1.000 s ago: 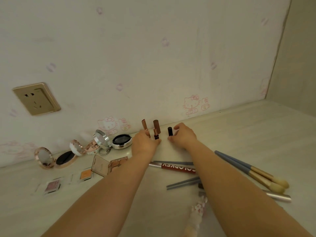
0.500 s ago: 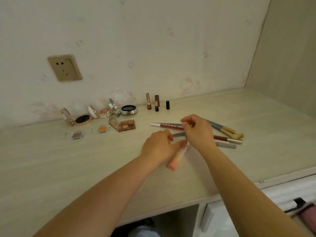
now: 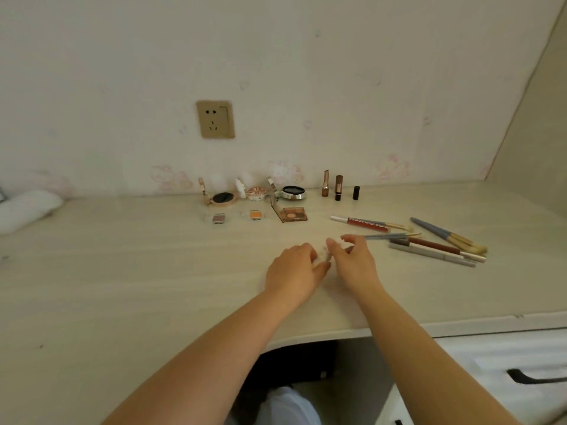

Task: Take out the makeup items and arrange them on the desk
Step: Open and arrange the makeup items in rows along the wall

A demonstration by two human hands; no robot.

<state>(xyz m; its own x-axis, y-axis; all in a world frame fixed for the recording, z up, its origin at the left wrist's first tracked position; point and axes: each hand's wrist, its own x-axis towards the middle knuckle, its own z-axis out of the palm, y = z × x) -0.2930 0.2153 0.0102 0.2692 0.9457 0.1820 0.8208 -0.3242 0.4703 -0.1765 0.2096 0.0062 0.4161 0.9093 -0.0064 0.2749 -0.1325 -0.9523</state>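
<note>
The desk point(image 3: 129, 271) filled the frame's lower half. At centre my left hand point(image 3: 293, 273) and right hand point(image 3: 356, 263) met, fingers curled round a small pale item point(image 3: 325, 252), blurred. Pens point(image 3: 429, 248) lay at right centre; compacts point(image 3: 254, 194) and lipsticks point(image 3: 338, 188) lined the wall above.

— Anything to read here?

— Only one thing carries lettering: the dark red tube point(image 3: 367, 224) lying on the desk point(image 3: 122, 271), right of the open eyeshadow palette point(image 3: 293, 215). White capitals run along its barrel.

— What do they say?

— They are upside down and blurred; no letter can be told for sure.

— And the wall?

— The wallpaper point(image 3: 392, 168) shows faint pink cartoon cats, no words. The socket point(image 3: 215, 119) bears no legible marking.
</note>
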